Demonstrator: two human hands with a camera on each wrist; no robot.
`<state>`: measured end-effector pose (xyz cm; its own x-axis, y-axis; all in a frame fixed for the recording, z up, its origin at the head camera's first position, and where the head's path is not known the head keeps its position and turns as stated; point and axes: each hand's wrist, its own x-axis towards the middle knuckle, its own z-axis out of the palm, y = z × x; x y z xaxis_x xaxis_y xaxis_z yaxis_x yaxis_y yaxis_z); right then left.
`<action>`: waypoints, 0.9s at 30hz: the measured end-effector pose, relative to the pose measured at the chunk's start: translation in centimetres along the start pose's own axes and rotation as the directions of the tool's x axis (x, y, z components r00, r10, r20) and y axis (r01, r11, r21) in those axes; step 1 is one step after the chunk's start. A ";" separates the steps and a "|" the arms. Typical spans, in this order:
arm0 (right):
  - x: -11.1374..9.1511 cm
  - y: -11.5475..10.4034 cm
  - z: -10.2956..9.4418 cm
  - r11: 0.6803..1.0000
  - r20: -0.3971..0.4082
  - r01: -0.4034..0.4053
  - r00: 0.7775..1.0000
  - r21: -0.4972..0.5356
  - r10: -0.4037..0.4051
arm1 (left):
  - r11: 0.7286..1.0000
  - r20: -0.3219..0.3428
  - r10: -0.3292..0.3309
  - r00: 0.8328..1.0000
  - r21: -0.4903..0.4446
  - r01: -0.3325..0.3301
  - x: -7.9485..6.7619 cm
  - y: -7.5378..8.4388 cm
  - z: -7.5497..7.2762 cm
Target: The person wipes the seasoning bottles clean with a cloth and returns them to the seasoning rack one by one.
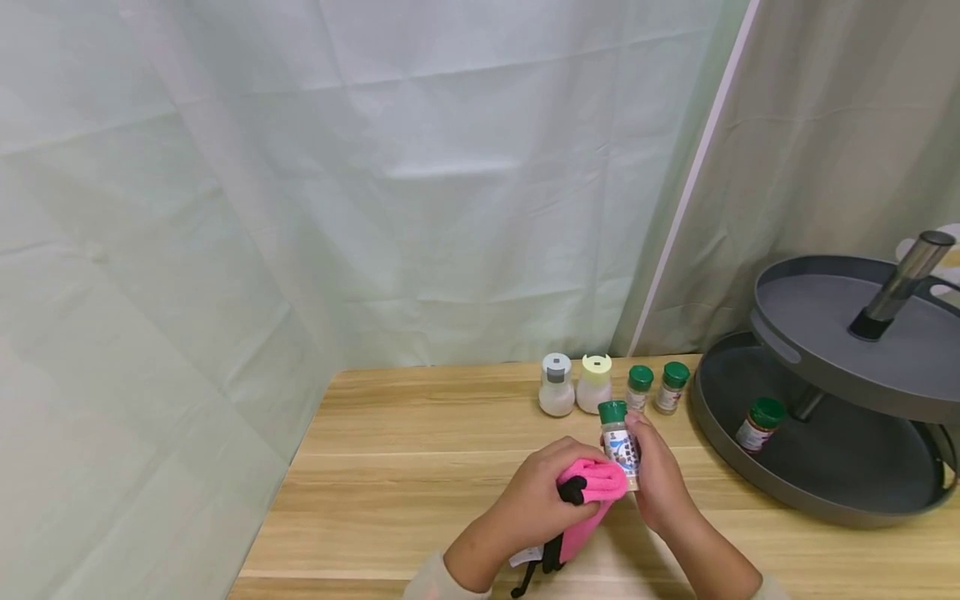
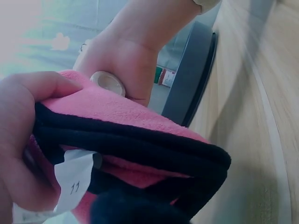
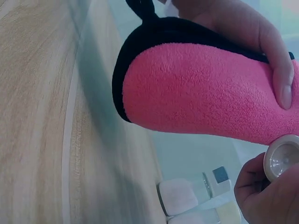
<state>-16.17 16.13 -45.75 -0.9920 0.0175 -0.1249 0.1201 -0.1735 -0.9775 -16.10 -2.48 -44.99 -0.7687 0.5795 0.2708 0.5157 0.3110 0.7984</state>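
My left hand [image 1: 546, 492] grips a folded pink cloth [image 1: 588, 483] with black edging and a white tag. In the left wrist view the tag [image 2: 74, 179] hangs from the black border near my fingers. My right hand [image 1: 660, 479] holds a spice jar [image 1: 621, 446] with a green cap and a printed label, upright above the table. The cloth touches the lower side of the jar. From the right wrist view, the round base [image 3: 284, 156] of the jar shows beside the cloth, within my curled fingers.
Along the table's back edge stand a grey-capped bottle [image 1: 557, 387], a yellow-capped bottle [image 1: 595, 385] and two green-capped jars, one left [image 1: 640, 383] and one right [image 1: 672, 387]. To the right is a two-tier grey rack [image 1: 840, 500]; another green-capped jar [image 1: 760, 425] sits on its lower tier.
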 end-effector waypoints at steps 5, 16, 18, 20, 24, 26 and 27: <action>-0.2 0.0 0.3 1.000 0.044 -0.012 0.999 -0.013 0.012 | 1.000 -0.087 -0.027 0.996 0.000 0.027 0.1 -0.1 -0.1; -0.4 0.4 0.8 1.000 0.125 -0.005 0.992 0.005 0.004 | 0.995 -0.286 -0.095 0.953 -0.031 0.090 0.3 -0.6 -1.0; -0.3 0.4 0.9 1.000 0.130 -0.011 0.991 0.001 0.011 | 0.995 -0.324 -0.104 0.940 -0.040 0.097 0.4 -0.7 -1.1; -0.3 0.3 0.9 1.000 0.129 -0.016 0.991 -0.006 0.017 | 0.994 -0.351 -0.111 0.930 -0.048 0.100 0.5 -0.8 -1.2; -0.3 0.3 1.1 1.000 0.102 0.005 0.995 -0.010 -0.004 | 0.992 -0.361 -0.126 0.924 -0.072 0.106 0.5 -0.7 -1.3; -0.4 0.3 1.1 1.000 0.082 0.017 0.996 0.000 -0.017 | 0.991 -0.349 -0.124 0.929 -0.081 0.102 0.5 -0.6 -1.3; -0.4 0.3 1.1 1.000 0.074 0.024 0.997 0.007 -0.025 | 0.992 -0.341 -0.119 0.933 -0.085 0.095 0.5 -0.6 -1.3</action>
<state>-15.80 14.99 -45.83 -0.9948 -0.0513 -0.0878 0.0957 -0.1800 -0.9790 -17.24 -3.35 -44.65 -0.9071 0.2466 0.3412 0.4062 0.2999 0.8631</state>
